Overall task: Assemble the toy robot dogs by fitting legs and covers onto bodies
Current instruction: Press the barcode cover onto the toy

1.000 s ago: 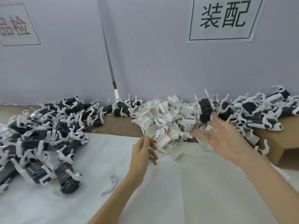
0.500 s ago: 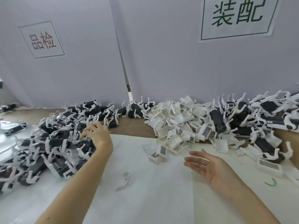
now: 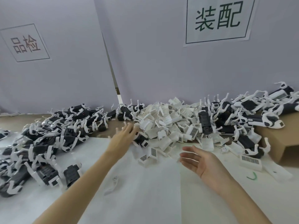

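bench: brown top (image 3: 103, 133), lower frame spread with white paper sheets (image 3: 145, 191)
left: heap of black toy dog bodies with white legs (image 3: 48, 139)
centre: pile of white plastic covers (image 3: 169, 126)
lower centre: single loose white leg (image 3: 112, 183)
right: brown cardboard box (image 3: 283, 143); small green curved piece (image 3: 252, 176)

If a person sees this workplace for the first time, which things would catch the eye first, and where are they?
First, the heap of white covers in the middle against the wall, with black bodies with white legs piled at the left and more dogs at the right. Next, the large sign with green characters on the wall above. In front, the left hand reaches to the heap and the right hand hovers open.
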The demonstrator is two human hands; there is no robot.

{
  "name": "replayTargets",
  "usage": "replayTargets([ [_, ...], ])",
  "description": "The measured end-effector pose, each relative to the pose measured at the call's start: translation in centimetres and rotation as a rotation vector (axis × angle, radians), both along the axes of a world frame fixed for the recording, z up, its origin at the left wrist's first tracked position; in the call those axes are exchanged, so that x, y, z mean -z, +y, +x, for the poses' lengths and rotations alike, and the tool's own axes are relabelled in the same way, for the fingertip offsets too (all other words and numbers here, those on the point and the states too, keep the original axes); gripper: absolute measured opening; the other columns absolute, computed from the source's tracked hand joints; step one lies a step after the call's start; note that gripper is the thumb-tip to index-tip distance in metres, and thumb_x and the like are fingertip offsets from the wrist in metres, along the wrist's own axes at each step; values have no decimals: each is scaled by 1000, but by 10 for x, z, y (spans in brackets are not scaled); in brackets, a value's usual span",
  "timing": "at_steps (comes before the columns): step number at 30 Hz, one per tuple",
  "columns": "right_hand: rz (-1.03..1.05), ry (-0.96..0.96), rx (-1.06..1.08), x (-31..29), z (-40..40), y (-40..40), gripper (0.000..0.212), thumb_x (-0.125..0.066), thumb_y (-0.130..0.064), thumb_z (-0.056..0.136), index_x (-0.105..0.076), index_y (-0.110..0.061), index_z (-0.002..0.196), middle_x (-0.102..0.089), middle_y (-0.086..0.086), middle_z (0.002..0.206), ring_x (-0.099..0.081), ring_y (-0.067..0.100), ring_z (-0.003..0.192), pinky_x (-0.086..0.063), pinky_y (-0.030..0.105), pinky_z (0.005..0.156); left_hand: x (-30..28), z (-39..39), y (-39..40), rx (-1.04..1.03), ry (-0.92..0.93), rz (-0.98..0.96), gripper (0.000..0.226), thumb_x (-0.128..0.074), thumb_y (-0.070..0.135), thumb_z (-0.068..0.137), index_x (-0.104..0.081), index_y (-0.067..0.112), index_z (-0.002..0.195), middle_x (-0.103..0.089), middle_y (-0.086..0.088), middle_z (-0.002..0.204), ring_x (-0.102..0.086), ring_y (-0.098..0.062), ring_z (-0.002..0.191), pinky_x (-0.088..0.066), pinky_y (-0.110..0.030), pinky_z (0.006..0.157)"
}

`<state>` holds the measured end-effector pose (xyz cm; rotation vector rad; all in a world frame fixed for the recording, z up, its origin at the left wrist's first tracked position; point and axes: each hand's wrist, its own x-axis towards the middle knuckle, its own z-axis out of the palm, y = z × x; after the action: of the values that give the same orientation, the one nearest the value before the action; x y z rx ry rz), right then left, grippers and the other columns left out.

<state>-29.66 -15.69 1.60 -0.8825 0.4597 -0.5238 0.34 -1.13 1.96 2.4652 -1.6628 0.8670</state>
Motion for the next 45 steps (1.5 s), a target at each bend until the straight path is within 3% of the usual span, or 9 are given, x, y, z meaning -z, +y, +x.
replayTargets([
  [6,-241,155,57,-4,-9,-17,29,-48,-10,109,-72,6,110,-75,22,93,-75,28,79,-62,31,66,8,-56,-15,193,14,-296,74,-83,-15,59,-65,4,128,-57,-14,119,-62,-33,97,-58,-44,85],
  [11,-258,177,2,4,-8,-18,28,-48,-10,109,-70,7,112,-74,21,92,-73,28,78,-61,29,65,23,-79,-8,288,183,-592,32,-86,-2,82,-69,2,109,-54,-14,108,-54,-31,97,-55,-52,92],
  [17,-243,155,19,18,-2,-3,26,-48,-3,107,-69,9,114,-72,22,88,-73,29,75,-61,31,64,29,-94,3,482,-67,-639,36,-78,-1,91,-61,11,120,-48,-6,117,-50,-27,102,-45,-39,96],
  [23,-27,21,-132,9,7,23,45,-49,-42,106,-67,-8,130,-69,32,122,-70,49,106,-62,46,83,29,-135,-8,712,-92,-663,38,-76,-9,89,-51,11,109,-46,-11,124,-50,-30,115,-50,-53,102],
  [27,183,-138,-122,4,3,22,61,-60,-53,96,-70,0,125,-70,30,119,-73,39,98,-62,43,82,30,-144,-11,788,98,-653,29,-62,-9,94,-47,12,107,-47,-9,127,-52,-31,124,-43,-33,113],
  [31,69,-146,16,3,3,20,46,-73,-34,89,-75,4,116,-69,29,126,-74,32,105,-62,33,81,33,-146,-8,761,393,-691,34,-71,-5,92,-48,17,105,-46,1,136,-53,-12,131,-38,-20,113],
  [36,-21,-136,-33,3,-2,18,45,-69,-32,94,-70,2,124,-70,26,127,-71,39,116,-61,32,87,31,-153,-12,629,937,-831,28,-76,13,94,-53,27,104,-44,7,139,-53,-23,138,-56,-26,97],
  [41,-150,8,89,4,-4,19,63,-81,-43,77,-65,1,119,-75,27,112,-76,37,101,-62,31,79,25,-152,-4,458,1655,-830,39,-82,47,83,-56,26,103,-68,-4,125,-74,-28,113,-56,-23,82],
  [45,-307,114,101,5,-9,18,55,-81,-51,78,-67,-9,111,-75,21,89,-73,33,76,-59,30,66,27,-150,-8,375,1864,-739,66,-82,65,74,-50,21,112,-78,-11,118,-77,-30,105,-51,-36,96],
])
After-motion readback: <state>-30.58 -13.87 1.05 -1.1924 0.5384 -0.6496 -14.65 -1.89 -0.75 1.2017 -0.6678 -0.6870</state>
